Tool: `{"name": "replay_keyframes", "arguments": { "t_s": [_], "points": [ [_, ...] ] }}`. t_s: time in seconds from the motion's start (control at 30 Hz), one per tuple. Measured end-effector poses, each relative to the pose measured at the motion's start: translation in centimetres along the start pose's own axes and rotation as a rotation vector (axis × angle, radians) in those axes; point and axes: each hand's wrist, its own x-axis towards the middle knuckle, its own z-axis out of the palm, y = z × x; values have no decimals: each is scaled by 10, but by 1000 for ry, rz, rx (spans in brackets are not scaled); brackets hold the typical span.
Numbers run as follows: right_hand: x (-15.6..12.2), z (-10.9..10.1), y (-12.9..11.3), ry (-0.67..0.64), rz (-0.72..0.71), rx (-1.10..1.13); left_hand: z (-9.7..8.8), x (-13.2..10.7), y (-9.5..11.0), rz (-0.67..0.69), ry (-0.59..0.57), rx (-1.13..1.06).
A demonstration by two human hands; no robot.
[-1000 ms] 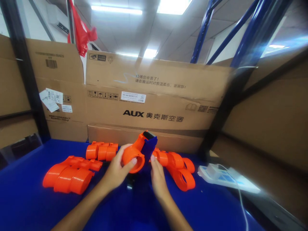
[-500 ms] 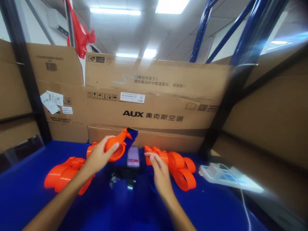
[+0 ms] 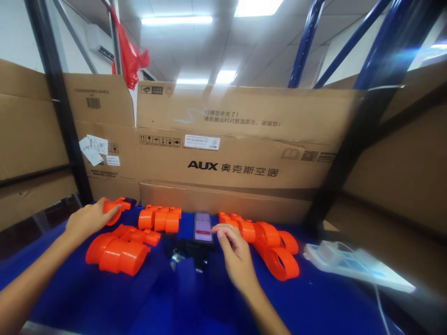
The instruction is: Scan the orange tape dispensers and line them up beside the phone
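At the back left, my left hand (image 3: 87, 218) grips an orange plastic tape dispenser (image 3: 113, 208) with a dark piece at its tip. Below it lies a group of orange dispensers (image 3: 118, 253), and another group (image 3: 159, 218) stands farther back toward the middle. My right hand (image 3: 238, 258) is half curled, thumb and fingers apart, with nothing visible in it. Its fingertips are close to the right edge of a phone (image 3: 203, 225) with a lit screen; whether they touch cannot be made out. Just beyond that hand are several more orange dispensers (image 3: 267, 234).
Dark and shiny small pieces (image 3: 188, 260), hard to make out, lie before the phone on the blue surface (image 3: 314, 302). A white power strip (image 3: 356, 265) with a cable is on the right. A cardboard wall (image 3: 223, 153) and dark rack posts (image 3: 342, 172) enclose the back.
My left hand has carried the dispenser leftward, from beside the phone to the back left. My right hand stays near the phone. The whole view has shifted slightly.
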Motion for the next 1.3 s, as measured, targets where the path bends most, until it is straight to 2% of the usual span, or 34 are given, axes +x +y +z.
{"name": "replay_keyframes", "arguments": {
  "t_s": [0.3,0.43,0.5,0.57,0.67,0.7,0.83,1.0,1.1,1.3],
  "points": [
    [1,-4,6,22,-20,-57,25,29,32,76,29,18],
    [0,-5,5,21,-25,-60,36,33,36,82,-5,45],
    [0,-5,5,21,-26,-56,38,33,37,69,-19,62],
    [0,-5,4,23,-31,-54,37,30,41,76,24,80],
    [-1,-4,5,23,-36,-52,33,21,56,176,165,79],
    [-1,-4,5,24,-35,-53,32,17,64,238,169,54],
    [-1,-5,8,33,-32,-62,37,3,93,426,119,-10],
    [-1,-6,10,50,-26,-73,51,-2,109,419,76,40],
    [-1,-6,10,47,-24,-72,56,1,112,388,42,-35],
    [-1,-6,9,27,-9,-45,54,4,114,413,25,-159]
  ]
}}
